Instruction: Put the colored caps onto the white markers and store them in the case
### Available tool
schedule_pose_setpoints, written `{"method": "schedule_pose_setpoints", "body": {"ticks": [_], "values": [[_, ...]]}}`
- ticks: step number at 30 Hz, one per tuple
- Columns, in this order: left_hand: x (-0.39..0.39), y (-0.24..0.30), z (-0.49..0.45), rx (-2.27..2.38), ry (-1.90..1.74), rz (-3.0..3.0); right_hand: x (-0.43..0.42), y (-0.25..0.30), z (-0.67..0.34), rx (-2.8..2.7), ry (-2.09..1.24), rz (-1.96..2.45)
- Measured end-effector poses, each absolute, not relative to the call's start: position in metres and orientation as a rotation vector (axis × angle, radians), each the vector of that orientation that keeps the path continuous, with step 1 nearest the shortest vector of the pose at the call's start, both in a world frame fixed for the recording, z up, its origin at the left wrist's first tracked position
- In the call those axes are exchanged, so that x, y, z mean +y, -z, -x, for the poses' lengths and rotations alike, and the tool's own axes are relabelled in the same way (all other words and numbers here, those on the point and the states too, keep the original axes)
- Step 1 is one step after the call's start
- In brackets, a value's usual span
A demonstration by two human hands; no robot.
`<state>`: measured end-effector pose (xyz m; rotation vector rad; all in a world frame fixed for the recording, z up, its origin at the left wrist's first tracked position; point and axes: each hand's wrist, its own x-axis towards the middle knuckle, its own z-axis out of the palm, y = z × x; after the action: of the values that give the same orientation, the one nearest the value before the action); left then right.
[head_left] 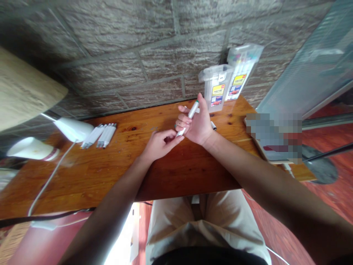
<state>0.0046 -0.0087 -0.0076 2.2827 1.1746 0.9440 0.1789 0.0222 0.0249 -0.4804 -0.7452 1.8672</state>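
Note:
My right hand (195,123) is raised over the wooden table (116,165), palm towards me, fingers curled round a white marker (190,116) with a green tip at its top end. My left hand (160,144) is closed in a pinch on the marker's lower end. Several white markers (99,136) lie in a row on the table to the left. Two clear plastic marker cases (220,86) stand against the stone wall just behind my right hand.
A white lamp head (74,129) with a cord (46,184) and a white cup (33,149) sit at the table's left. A blurred-out item (275,138) lies at the right edge. Another marker (213,126) peeks out behind my right wrist.

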Motion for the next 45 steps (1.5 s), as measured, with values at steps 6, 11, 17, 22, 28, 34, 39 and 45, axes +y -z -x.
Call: {"method": "schedule_pose_setpoints", "body": {"ticks": [6, 11, 17, 22, 28, 34, 39, 45], "values": [[-0.009, 0.003, -0.003, 1.177, -0.901, -2.287, 0.031, -0.029, -0.195, -0.69, -1.88, 0.42], [-0.008, 0.004, -0.001, 1.229, -0.916, -2.282, 0.033, -0.033, -0.205, -0.652, -1.861, 0.458], [-0.008, 0.006, 0.0, 1.223, -0.938, -2.292, 0.03, -0.038, -0.202, -0.635, -1.78, 0.471], [-0.007, 0.008, 0.002, 1.231, -0.956, -2.286, 0.027, -0.041, -0.196, -0.726, -1.724, 0.595], [-0.006, 0.007, 0.003, 1.223, -0.956, -2.301, 0.03, -0.034, -0.194, -0.916, -1.626, 0.645], [-0.007, 0.006, -0.001, 1.122, -0.876, -2.245, 0.034, -0.037, -0.198, -0.907, -1.605, 0.665], [-0.007, 0.008, -0.002, 1.147, -0.912, -2.262, 0.032, -0.039, -0.189, -0.838, -1.636, 0.612], [-0.007, 0.007, 0.001, 1.176, -0.89, -2.285, 0.034, -0.026, -0.178, -0.863, -1.664, 0.776]]}}
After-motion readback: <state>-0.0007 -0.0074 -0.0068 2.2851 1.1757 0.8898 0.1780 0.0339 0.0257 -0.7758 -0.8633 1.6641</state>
